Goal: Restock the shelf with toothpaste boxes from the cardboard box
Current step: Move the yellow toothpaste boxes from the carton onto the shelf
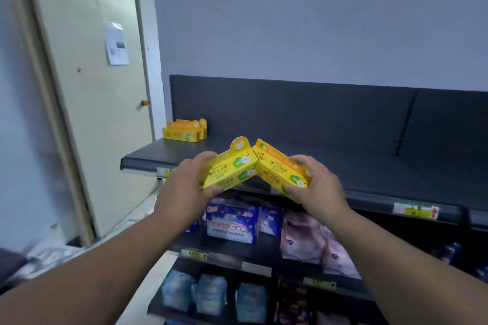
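A dark top shelf runs before a grey wall. Our left hand grips the left box, fingers curled over its top, thumb beneath; our right hand grips the right box likewise. The boxes' inner ends touch, peaked above the shelf edge. We should level both, carry them toward the stocked boxes at far left and set them flush alongside. The cardboard box is out of view; the print is too blurred to read.
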Motion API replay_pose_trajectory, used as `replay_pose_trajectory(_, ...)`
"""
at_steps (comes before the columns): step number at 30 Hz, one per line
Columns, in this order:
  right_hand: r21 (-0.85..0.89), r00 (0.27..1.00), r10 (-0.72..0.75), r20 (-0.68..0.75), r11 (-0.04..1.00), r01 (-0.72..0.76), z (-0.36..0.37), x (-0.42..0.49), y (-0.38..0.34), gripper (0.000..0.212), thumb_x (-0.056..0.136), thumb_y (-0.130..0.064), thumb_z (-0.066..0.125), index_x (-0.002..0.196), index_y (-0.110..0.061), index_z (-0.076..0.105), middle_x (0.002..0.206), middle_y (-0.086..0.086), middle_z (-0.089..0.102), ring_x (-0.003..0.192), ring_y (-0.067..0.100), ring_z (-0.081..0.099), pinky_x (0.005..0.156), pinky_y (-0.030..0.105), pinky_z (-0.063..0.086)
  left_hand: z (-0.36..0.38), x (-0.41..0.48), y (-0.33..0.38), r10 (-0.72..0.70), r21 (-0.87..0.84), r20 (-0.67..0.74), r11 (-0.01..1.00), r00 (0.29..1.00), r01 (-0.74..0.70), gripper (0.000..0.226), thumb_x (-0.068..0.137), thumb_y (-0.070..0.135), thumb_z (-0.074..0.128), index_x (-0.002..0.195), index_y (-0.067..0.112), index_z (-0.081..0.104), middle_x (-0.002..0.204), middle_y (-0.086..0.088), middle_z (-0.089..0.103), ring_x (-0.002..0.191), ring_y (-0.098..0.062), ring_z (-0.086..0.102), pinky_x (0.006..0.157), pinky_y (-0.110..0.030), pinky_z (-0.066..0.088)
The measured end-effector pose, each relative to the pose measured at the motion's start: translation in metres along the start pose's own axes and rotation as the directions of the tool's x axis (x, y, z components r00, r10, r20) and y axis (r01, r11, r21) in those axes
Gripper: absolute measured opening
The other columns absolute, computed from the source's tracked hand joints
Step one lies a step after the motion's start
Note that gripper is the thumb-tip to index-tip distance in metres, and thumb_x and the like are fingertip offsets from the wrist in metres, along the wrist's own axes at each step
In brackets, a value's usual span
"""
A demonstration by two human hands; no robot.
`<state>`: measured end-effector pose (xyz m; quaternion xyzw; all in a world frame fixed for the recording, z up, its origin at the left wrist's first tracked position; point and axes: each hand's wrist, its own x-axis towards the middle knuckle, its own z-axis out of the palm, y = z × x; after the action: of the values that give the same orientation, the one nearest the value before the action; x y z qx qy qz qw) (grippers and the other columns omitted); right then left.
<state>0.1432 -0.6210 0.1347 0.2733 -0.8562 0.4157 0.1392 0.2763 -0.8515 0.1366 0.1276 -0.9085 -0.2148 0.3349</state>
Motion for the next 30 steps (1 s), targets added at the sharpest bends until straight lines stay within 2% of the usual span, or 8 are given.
replay_pose_trajectory(5, 0.024, 0.998, -0.045, 0.047, 0.999, 0.044, 0.038, 0.043, -0.009, 0.054, 0.075, -0.026, 0.080, 0.115, -0.050, 0.053, 0.108, -0.015, 0.060, 0.094, 0.012, 0.059, 0.080, 0.034, 0.051, -0.008, 0.020, -0.035, -0.063, 0.084, -0.044, 0.994, 0.997, 0.067, 0.067, 0.075, 0.034, 0.078, 0.131, 0.041, 0.042, 0.120, 0.001, 0.058, 0.107, -0.022, 0.054, 0.086, -0.040, 0.049)
replay_pose_trajectory(9, 0.018, 0.992, -0.100, 0.072, 0.995, 0.099, 0.051, 0.085, -0.007, 0.054, 0.075, -0.027, 0.080, 0.117, -0.049, 0.053, 0.107, -0.016, 0.058, 0.095, 0.011, 0.057, 0.078, 0.031, 0.048, -0.003, 0.049, -0.051, -0.075, 0.100, -0.080, 0.992, 0.994, 0.083, 0.069, 0.075, 0.031, 0.079, 0.133, 0.040, 0.042, 0.121, 0.000, 0.056, 0.110, -0.024, 0.054, 0.089, -0.041, 0.048)
replay_pose_trajectory(13, -0.011, 0.980, -0.170, 0.105, 0.985, 0.172, 0.057, 0.127, 0.000, 0.055, 0.076, -0.027, 0.080, 0.121, -0.047, 0.053, 0.106, -0.014, 0.054, 0.096, 0.013, 0.055, 0.075, 0.030, 0.046, 0.006, 0.083, -0.054, -0.083, 0.181, -0.107, 0.978, 0.991, 0.101, 0.066, 0.080, 0.034, 0.074, 0.137, 0.039, 0.040, 0.121, 0.001, 0.049, 0.108, -0.021, 0.053, 0.078, -0.030, 0.039)
replay_pose_trajectory(19, -0.031, 0.953, -0.274, 0.133, 0.959, 0.280, 0.074, 0.174, 0.013, 0.057, 0.078, -0.029, 0.079, 0.128, -0.041, 0.053, 0.109, -0.014, 0.045, 0.098, 0.009, 0.050, 0.075, 0.024, 0.039, 0.015, 0.121, -0.069, -0.083, 0.240, -0.141, 0.964, 0.987, 0.116, 0.068, 0.079, 0.034, 0.074, 0.137, 0.038, 0.040, 0.117, -0.002, 0.047, 0.104, -0.023, 0.053, 0.077, -0.030, 0.038)
replay_pose_trajectory(25, -0.022, 0.934, -0.307, 0.181, 0.949, 0.316, 0.103, 0.203, 0.010, 0.058, 0.079, -0.027, 0.077, 0.129, -0.042, 0.052, 0.111, -0.016, 0.041, 0.101, 0.008, 0.050, 0.080, 0.024, 0.042, 0.012, 0.150, -0.110, -0.147, 0.335, -0.091, 0.927, 0.985, 0.169, 0.068, 0.078, 0.039, 0.074, 0.137, 0.040, 0.039, 0.118, -0.002, 0.049, 0.100, -0.022, 0.054, 0.074, -0.030, 0.043)
replay_pose_trajectory(30, -0.075, 0.930, -0.278, 0.242, 0.950, 0.304, 0.124, 0.225, 0.002, 0.061, 0.079, -0.026, 0.077, 0.131, -0.043, 0.050, 0.116, -0.014, 0.043, 0.103, 0.007, 0.047, 0.082, 0.025, 0.043, 0.003, 0.181, -0.159, -0.170, 0.395, 0.010, 0.906, 0.985, 0.152, 0.068, 0.077, 0.040, 0.075, 0.135, 0.041, 0.040, 0.117, -0.001, 0.050, 0.095, -0.017, 0.051, 0.070, -0.028, 0.040)
